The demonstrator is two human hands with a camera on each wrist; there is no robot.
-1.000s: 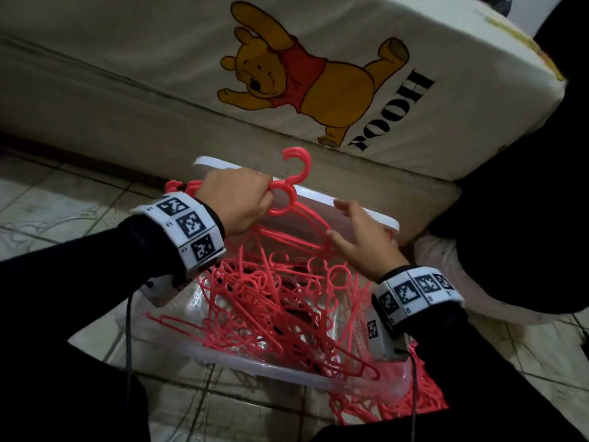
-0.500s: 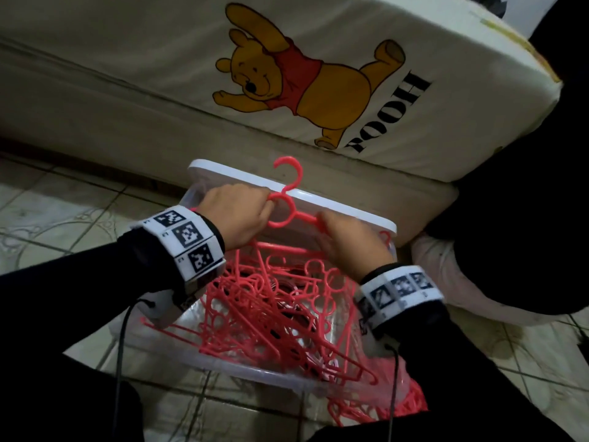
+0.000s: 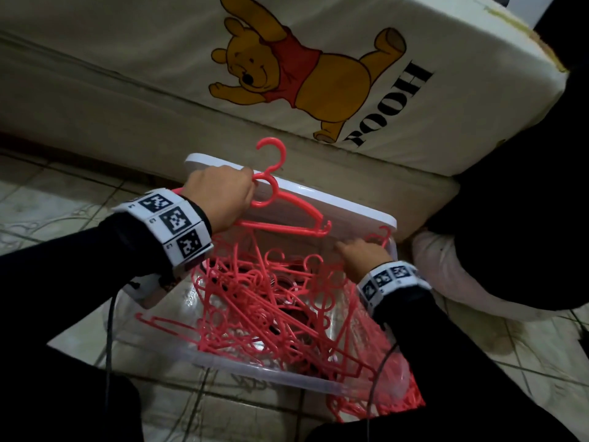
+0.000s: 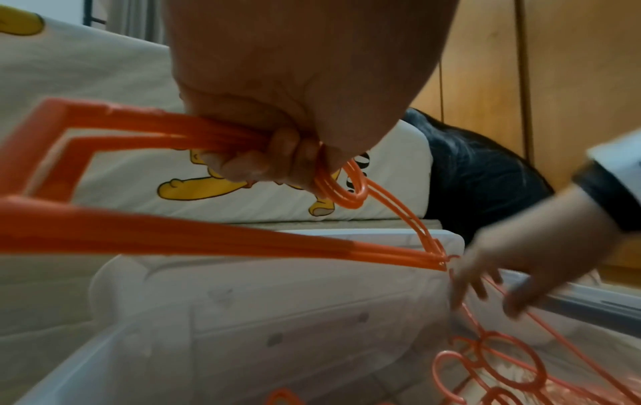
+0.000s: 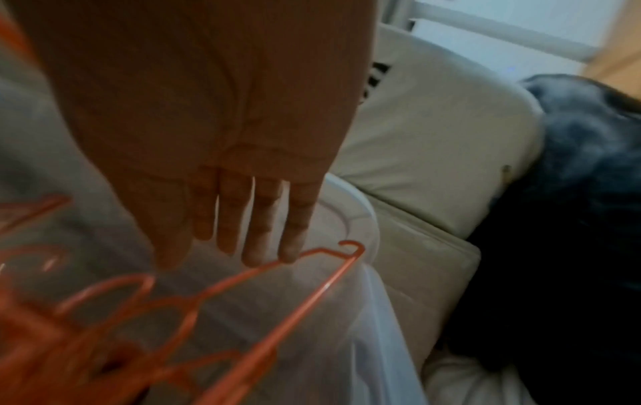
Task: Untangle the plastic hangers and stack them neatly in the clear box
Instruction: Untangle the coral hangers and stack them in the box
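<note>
Left hand grips hangers below "POOH" mattress.

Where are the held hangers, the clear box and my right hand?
held hangers (image 3: 280,223), head view, on the shoulder bar.
clear box (image 3: 255,371), head view, on the near rim.
right hand (image 3: 363,250), head view, on its back.

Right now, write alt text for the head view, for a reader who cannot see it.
A person's left hand grips coral plastic hangers above a clear box full of tangled hangers, while the right hand reaches into the box's far corner. Behind stands a mattress printed with a cartoon bear.
</note>
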